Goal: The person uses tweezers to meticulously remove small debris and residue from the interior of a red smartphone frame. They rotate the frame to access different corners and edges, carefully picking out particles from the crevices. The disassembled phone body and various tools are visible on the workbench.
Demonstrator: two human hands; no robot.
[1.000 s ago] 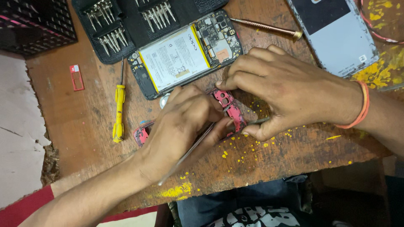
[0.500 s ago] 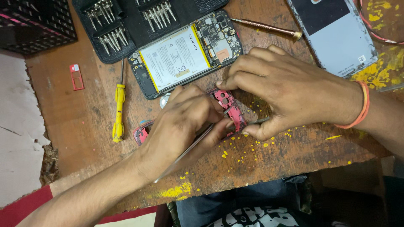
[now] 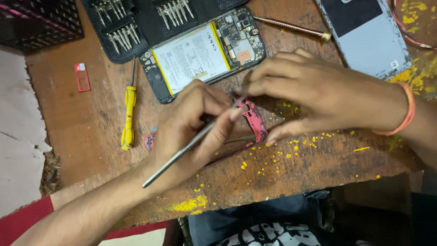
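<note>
Pink-red plastic, dead centre: a pink-red frame piece (image 3: pixel 256 124) lying flat on the wooden table (image 3: pixel 82 136), just below the opened phone (image 3: pixel 200 54) with its white battery showing. Right hand (image 3: pixel 318 95) clamped on it, fingertips pressing the top end, thumb braced against the lower end, orange wristband (image 3: pixel 407 111) at the wrist. Left hand (image 3: pixel 191 123) closed in a pen grip round a thin metal tool (image 3: pixel 182 152), shaft slanting down towards the forearm, tip aimed at the frame's upper corner. Hands close together, nearly touching over the part. Exact contact of the tip hidden behind the fingers, so cannot tell.

Judging by the grip: fine picking or prying at something small in that corner, midway through rather than starting.

Called for next, by the look of it: a light, steady tip, firm downward hold from the right hand, no slip towards the fingertips sitting right beside the point.

Round about: a black case of screwdriver bits (image 3: pixel 136 23) at the top, a yellow screwdriver (image 3: pixel 129 118) to the left, a small red tray (image 3: pixel 82 77) beyond it, a bronze screwdriver (image 3: pixel 291 28) and a grey back cover (image 3: pixel 364 36) upper right. Yellow specks (image 3: pixel 291 148) scattered on the wood.
</note>
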